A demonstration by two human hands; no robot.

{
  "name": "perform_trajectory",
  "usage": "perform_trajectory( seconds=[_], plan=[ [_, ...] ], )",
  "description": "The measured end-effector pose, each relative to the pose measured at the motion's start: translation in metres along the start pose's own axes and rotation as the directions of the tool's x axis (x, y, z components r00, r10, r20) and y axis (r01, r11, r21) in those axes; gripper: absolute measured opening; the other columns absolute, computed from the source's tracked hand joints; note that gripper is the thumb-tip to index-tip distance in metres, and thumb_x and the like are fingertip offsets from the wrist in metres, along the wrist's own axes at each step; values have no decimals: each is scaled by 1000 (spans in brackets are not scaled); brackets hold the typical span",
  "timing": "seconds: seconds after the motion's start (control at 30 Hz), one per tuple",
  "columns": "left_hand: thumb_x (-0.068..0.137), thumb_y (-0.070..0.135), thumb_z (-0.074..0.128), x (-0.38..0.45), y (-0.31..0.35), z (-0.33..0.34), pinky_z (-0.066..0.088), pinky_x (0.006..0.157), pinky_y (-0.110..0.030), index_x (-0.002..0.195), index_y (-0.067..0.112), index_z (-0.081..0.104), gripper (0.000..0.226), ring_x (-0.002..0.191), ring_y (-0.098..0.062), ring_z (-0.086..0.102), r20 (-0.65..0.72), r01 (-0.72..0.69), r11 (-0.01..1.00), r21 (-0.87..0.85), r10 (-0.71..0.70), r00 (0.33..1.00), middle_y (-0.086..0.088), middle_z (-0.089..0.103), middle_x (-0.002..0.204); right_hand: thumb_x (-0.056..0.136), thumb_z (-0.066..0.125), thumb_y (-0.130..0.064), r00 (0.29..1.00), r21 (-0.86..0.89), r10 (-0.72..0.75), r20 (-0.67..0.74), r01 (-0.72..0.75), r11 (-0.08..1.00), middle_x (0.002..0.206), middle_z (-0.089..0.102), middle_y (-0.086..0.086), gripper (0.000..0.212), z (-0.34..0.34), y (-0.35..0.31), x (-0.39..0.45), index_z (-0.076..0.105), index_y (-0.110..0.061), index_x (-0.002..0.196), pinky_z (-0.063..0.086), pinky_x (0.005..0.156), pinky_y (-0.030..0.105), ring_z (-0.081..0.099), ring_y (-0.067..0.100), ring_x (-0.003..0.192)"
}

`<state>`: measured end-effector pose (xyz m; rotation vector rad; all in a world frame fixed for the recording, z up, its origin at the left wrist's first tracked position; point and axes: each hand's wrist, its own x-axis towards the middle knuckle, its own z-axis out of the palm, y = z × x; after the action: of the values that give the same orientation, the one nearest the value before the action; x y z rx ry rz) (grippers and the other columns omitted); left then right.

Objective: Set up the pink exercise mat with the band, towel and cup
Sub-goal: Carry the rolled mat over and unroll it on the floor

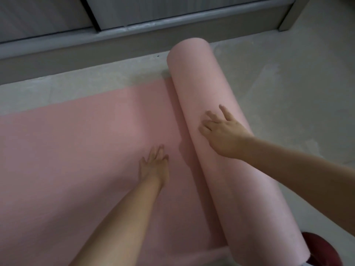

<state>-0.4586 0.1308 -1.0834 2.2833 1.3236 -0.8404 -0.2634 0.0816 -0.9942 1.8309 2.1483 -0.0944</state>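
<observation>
Right hand (223, 134) rests, fingers spread, on the rolled pink mat (215, 150); left hand (154, 166) lies flat, fingers together, on the unrolled section

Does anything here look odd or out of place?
Nothing is damaged or spilled. The pink mat is only half unrolled, the right hand resting on its roll, and a dark red thing sits partly hidden behind the roll's near end.
</observation>
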Motion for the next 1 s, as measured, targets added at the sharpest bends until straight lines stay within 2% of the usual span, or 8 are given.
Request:
perform_trajectory(
  seconds=[0.1,0.2,0.3,0.47,0.6,0.8,0.93,1.0],
  plan=[
    [89,11,47,11,13,-12,22,119,-37,151,6,10,73,144,-24,26,119,18,999,31,-21,993,-7,18,158,83,54,-13,993,-22,-34,-115,32,999,103,67,15,50,-3,17,1,49,-12,132,20,107,65,51,34,119],
    [88,9,47,17,34,-46,41,106,-30,152,14,12,73,127,-27,50,256,7,1000,30,-14,967,-14,44,145,97,33,-27,1000,16,-20,4,20,1000,132,49,11,52,-5,36,5,20,-22,147,2,116,53,27,29,134],
    [90,3,45,22,56,-65,47,94,-32,149,36,-7,86,118,-29,56,310,31,999,-26,-21,950,-17,46,143,97,31,-35,999,26,-25,42,23,999,134,46,11,44,-5,59,13,36,-25,140,6,116,49,28,30,131],
    [93,39,50,30,74,-39,20,118,-46,152,17,3,78,143,-35,22,352,71,987,143,-118,929,-17,15,157,81,62,-30,984,38,-153,-91,157,987,113,59,22,31,6,83,31,74,-3,89,25,109,58,47,39,120],
    [102,21,29,25,91,-30,9,115,-57,152,20,9,54,148,-25,-7,276,108,994,17,-109,955,-4,-10,160,94,41,-30,972,102,-214,92,205,974,147,33,11,44,12,102,41,53,-3,126,2,118,43,12,26,144],
    [87,14,57,36,110,-35,32,114,-35,152,21,0,87,142,-25,31,301,335,921,-199,-267,915,9,3,160,69,37,-31,981,161,-191,-13,191,968,88,71,12,44,39,110,38,71,-11,86,50,86,54,69,30,90],
    [88,12,57,35,112,-37,30,114,-35,152,21,-2,87,144,-21,27,309,360,912,-196,-291,905,8,2,161,71,33,-38,969,226,-244,31,231,946,98,71,11,47,44,116,42,74,-23,90,48,87,56,68,29,95],
    [92,8,47,31,115,-34,22,116,-38,152,18,-3,79,148,-15,10,293,334,933,-132,-285,912,9,-7,160,78,25,-40,963,225,-253,98,226,948,127,58,13,54,47,122,43,67,-26,110,37,101,56,55,29,118]
  ],
)
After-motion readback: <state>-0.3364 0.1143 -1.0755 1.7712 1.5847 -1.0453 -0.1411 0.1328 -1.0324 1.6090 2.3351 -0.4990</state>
